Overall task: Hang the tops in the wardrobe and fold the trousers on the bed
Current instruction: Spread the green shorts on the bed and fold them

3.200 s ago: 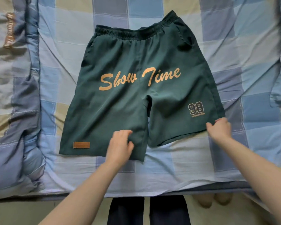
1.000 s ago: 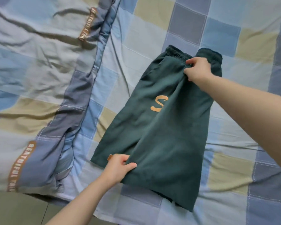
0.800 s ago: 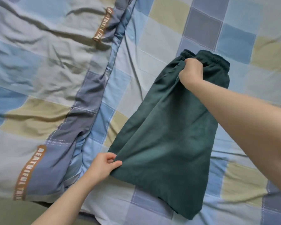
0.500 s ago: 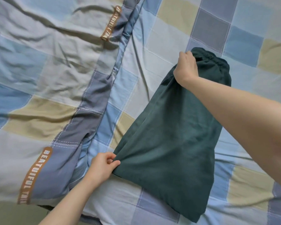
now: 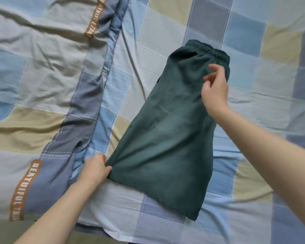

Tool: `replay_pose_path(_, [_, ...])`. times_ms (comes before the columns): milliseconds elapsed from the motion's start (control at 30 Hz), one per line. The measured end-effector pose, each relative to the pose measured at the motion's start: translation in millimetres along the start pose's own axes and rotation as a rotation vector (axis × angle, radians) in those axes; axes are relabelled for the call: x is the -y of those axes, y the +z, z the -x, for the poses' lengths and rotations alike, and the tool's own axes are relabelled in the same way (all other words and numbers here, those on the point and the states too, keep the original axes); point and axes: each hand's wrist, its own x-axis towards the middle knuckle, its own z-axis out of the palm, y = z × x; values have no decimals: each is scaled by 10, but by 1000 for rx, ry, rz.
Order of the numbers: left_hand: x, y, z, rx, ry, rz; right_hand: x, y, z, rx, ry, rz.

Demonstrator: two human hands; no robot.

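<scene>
1. The dark green shorts (image 5: 167, 131) lie folded in half lengthwise on the checked bed sheet (image 5: 245, 71), between the two hands, with the elastic waistband (image 5: 209, 50) at the far end, just beyond the right hand.
2. The left hand (image 5: 95, 169) pinches the near hem corner of the shorts, fingers curled round the cloth. If it tugs towards itself, the top layer could slide off the lower one and undo the alignment.
3. The right hand (image 5: 216, 88) hovers above the cloth just short of the waistband, fingers loosely spread and holding nothing; whether a fingertip grazes the fabric I cannot tell. With no pressure at that end, the waistband is free to shift when the hem is pulled.
4. The sheet under both hands is wrinkled. Smoothing or dragging the shorts over those ridges may bunch the lower layer unseen.
5. The rumpled duvet (image 5: 42, 85) lies just beyond the left hand. A second fold carried that way could land the shorts partly on its raised edge and leave them lopsided.
</scene>
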Motion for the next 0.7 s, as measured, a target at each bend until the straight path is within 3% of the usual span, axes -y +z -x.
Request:
replay_pose_path(167, [-173, 16, -49, -15, 32, 161, -1332, -463, 1168, -92, 694, -61])
replay_pose_path(300, [-163, 61, -171, 40, 12, 313, -1514, -460, 1744, 110, 1054, -429])
replay_pose_path(467, [-74, 94, -204, 102, -4, 466, -1346, -379, 1703, 422, 1417, -664])
replay_pose_path(600, [-64, 139, -215, 90, 12, 467, -1167, -385, 1560, 550, 1463, -853])
replay_pose_path(633, [-63, 149, -227, 87, 15, 453, -1130, -381, 1540, 526, 1434, -856])
replay_pose_path(700, [-86, 153, -221, 88, 28, 447, -1123, -404, 1526, 294, 1305, -807])
